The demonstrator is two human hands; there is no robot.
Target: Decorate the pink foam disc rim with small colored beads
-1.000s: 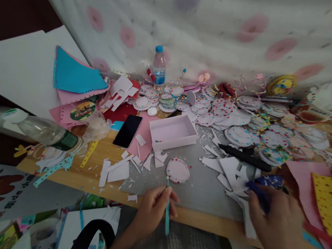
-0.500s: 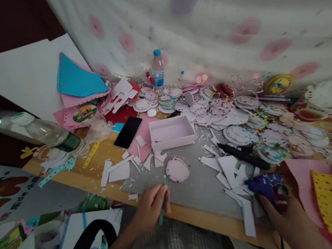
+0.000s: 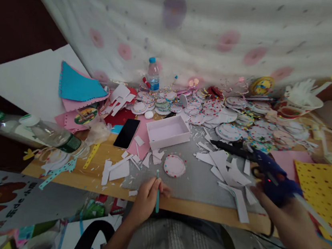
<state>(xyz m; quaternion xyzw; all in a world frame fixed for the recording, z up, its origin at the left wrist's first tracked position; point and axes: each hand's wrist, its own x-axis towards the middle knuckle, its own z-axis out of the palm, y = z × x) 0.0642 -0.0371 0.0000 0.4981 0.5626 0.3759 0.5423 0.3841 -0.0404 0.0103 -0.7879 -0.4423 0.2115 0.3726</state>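
Observation:
My left hand [image 3: 146,198] rests at the table's front edge, fingers pinched round a thin teal stick [image 3: 157,196] held upright. Just beyond it a round pink paper disc with a dotted rim [image 3: 174,166] lies on the grey mat [image 3: 207,186]. My right hand [image 3: 279,209] is on the right, closed round the grip of a blue glue gun [image 3: 268,175] lifted above the white paper scraps [image 3: 227,170], nozzle pointing left and away. A white glue rod sticks out of its back.
A white shallow box [image 3: 168,132] and a black phone [image 3: 126,133] lie behind the disc. Several decorated paper discs [image 3: 230,120] cover the back. A plastic bottle lies at left [image 3: 40,133], another stands at the curtain [image 3: 153,74]. Yellow dotted paper [image 3: 324,188] is at right.
My right hand picked the blue glue gun up from the scraps and raised it off the table. My left hand stayed at the front edge with the teal stick.

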